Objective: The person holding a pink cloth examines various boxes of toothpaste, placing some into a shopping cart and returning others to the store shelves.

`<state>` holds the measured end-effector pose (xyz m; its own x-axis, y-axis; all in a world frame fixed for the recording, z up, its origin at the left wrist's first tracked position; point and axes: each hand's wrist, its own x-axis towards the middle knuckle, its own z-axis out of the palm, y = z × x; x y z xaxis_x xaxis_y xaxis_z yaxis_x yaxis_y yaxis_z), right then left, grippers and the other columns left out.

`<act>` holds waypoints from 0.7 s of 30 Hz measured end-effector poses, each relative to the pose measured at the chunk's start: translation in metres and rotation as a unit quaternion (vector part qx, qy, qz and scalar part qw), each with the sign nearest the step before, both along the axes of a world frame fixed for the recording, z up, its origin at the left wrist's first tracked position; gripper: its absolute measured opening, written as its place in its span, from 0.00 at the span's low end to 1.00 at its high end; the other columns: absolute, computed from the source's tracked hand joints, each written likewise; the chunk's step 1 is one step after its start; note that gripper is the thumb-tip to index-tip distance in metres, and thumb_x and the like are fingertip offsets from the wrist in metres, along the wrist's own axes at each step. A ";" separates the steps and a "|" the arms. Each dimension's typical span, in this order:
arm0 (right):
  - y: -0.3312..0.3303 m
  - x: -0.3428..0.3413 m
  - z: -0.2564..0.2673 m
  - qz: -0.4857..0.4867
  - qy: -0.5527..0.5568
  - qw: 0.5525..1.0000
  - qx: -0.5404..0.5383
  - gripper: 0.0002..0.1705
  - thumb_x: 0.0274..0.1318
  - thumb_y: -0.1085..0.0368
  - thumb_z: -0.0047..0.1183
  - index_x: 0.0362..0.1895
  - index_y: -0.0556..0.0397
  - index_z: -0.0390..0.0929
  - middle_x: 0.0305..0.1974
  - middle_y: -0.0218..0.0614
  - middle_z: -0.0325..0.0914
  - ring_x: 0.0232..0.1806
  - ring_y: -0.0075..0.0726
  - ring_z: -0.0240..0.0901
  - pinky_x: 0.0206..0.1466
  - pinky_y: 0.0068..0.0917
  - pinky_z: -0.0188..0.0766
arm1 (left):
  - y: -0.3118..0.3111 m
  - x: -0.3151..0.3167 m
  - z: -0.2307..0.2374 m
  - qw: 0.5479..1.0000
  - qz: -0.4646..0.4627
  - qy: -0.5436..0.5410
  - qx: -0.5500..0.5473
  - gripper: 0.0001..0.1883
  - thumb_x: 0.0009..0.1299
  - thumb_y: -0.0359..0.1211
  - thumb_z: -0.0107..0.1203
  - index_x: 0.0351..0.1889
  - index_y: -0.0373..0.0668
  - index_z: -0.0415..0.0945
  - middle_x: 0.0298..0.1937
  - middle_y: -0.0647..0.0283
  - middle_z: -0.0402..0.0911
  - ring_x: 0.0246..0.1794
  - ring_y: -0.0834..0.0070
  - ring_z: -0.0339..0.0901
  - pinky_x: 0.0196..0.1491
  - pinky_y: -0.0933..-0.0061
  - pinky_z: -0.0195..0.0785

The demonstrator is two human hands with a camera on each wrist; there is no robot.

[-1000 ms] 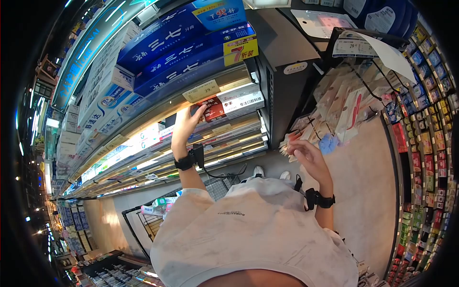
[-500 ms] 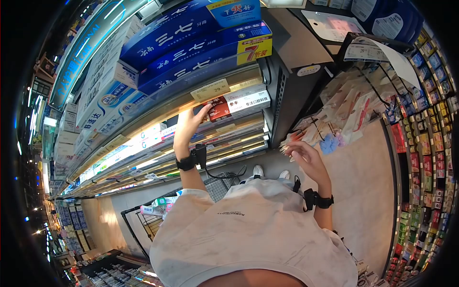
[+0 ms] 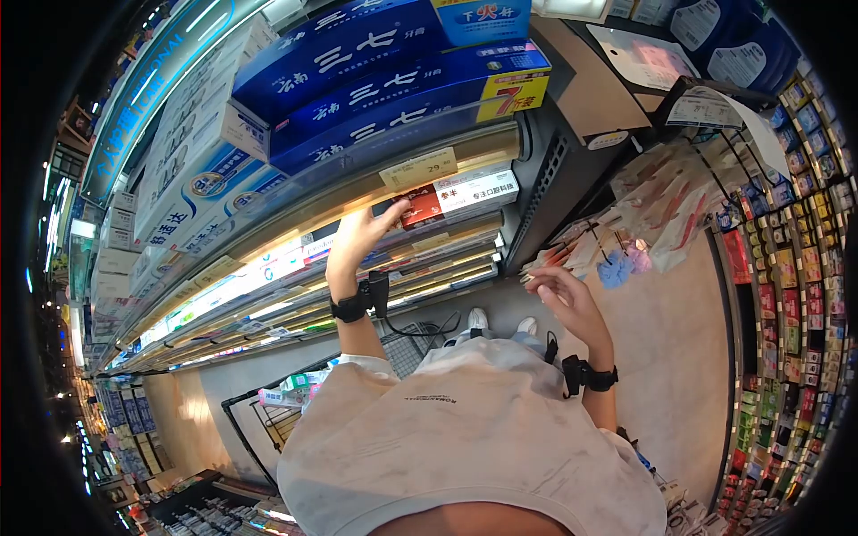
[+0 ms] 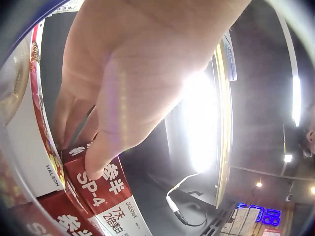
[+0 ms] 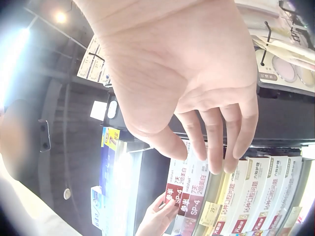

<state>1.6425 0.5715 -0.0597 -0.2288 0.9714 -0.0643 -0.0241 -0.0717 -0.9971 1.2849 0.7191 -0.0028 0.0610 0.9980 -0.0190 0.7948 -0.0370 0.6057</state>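
Observation:
On a lit shelf lies a red-and-white toothpaste box (image 3: 478, 195), its side facing out. My left hand (image 3: 357, 239) grips its red left end. In the left wrist view the thumb presses the "SP-4" face of the toothpaste box (image 4: 101, 189), and the other fingers go down behind it, partly hidden. A second box (image 4: 54, 214) of the same design sits right beside it. My right hand (image 3: 572, 304) hangs in the air at waist height, fingers loosely bent, nothing in it. The right wrist view shows the right hand (image 5: 182, 78) from the palm side.
Blue toothpaste boxes (image 3: 357, 94) are stacked on the shelf above, beside white boxes (image 3: 206, 170). A price tag (image 3: 418, 168) fronts the shelf edge. Hooked packets (image 3: 617, 205) hang at the right. A wire cart (image 3: 268, 415) stands behind at the left.
In the head view the shelves and boxes have shifted right and slightly larger as the camera turned. My left hand keeps its grip on the toothpaste box; the right hand is nearly unmoved.

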 end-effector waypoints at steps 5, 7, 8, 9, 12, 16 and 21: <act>-0.001 -0.010 0.000 0.002 -0.007 1.000 -0.013 0.17 0.69 0.69 0.52 0.59 0.59 0.76 0.47 0.38 0.83 0.52 0.30 0.79 0.58 0.29 0.73 | -0.006 -0.005 0.005 0.999 -0.016 0.030 0.018 0.27 0.72 0.55 0.57 0.50 0.38 0.82 0.27 0.47 0.82 0.30 0.50 0.82 0.36 0.58 0.72; -0.001 -0.012 0.000 0.005 -0.010 1.000 -0.015 0.17 0.69 0.69 0.52 0.59 0.59 0.75 0.47 0.38 0.83 0.52 0.30 0.79 0.59 0.29 0.72 | -0.009 -0.002 0.017 0.999 -0.004 0.045 -0.016 0.29 0.70 0.56 0.60 0.49 0.36 0.82 0.28 0.44 0.82 0.29 0.50 0.81 0.36 0.59 0.72; -0.002 -0.014 0.000 0.005 -0.011 1.000 -0.016 0.17 0.69 0.68 0.52 0.59 0.59 0.75 0.48 0.38 0.83 0.52 0.30 0.79 0.59 0.29 0.72 | -0.010 -0.001 0.021 0.998 0.001 0.052 -0.033 0.30 0.69 0.56 0.61 0.48 0.35 0.82 0.28 0.43 0.81 0.28 0.51 0.80 0.36 0.60 0.71; -0.002 -0.015 0.001 0.004 -0.012 1.000 -0.017 0.17 0.69 0.68 0.52 0.59 0.59 0.75 0.48 0.38 0.83 0.52 0.30 0.79 0.59 0.29 0.72 | -0.009 -0.003 0.017 0.998 0.000 0.052 -0.024 0.28 0.71 0.55 0.60 0.51 0.37 0.82 0.29 0.45 0.82 0.30 0.51 0.81 0.37 0.59 0.72; -0.003 -0.017 0.002 0.002 -0.016 1.000 -0.019 0.17 0.69 0.68 0.52 0.59 0.59 0.75 0.48 0.38 0.83 0.52 0.30 0.79 0.60 0.29 0.71 | -0.008 -0.003 0.015 0.998 0.002 0.062 -0.021 0.25 0.74 0.53 0.56 0.56 0.43 0.80 0.31 0.50 0.84 0.34 0.50 0.83 0.39 0.58 0.74; -0.003 -0.021 0.003 -0.003 -0.012 1.000 -0.024 0.17 0.69 0.68 0.52 0.59 0.58 0.76 0.48 0.38 0.83 0.52 0.30 0.79 0.60 0.29 0.71 | -0.008 -0.004 0.016 0.997 -0.006 0.067 -0.037 0.24 0.74 0.52 0.56 0.57 0.44 0.80 0.30 0.51 0.84 0.34 0.51 0.83 0.39 0.58 0.74; -0.004 -0.022 0.003 -0.005 -0.012 1.000 -0.021 0.17 0.69 0.68 0.51 0.59 0.58 0.76 0.48 0.37 0.83 0.52 0.30 0.79 0.59 0.29 0.71 | -0.008 -0.005 0.006 1.000 -0.008 0.015 0.026 0.28 0.71 0.55 0.60 0.48 0.35 0.81 0.28 0.43 0.80 0.27 0.51 0.78 0.35 0.59 0.70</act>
<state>1.6208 0.5676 -0.0570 -0.2178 0.9697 -0.1105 -0.0011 -0.1135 -0.9935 1.2802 0.7116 0.0029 0.0763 0.9966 0.0312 0.8113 -0.0803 0.5791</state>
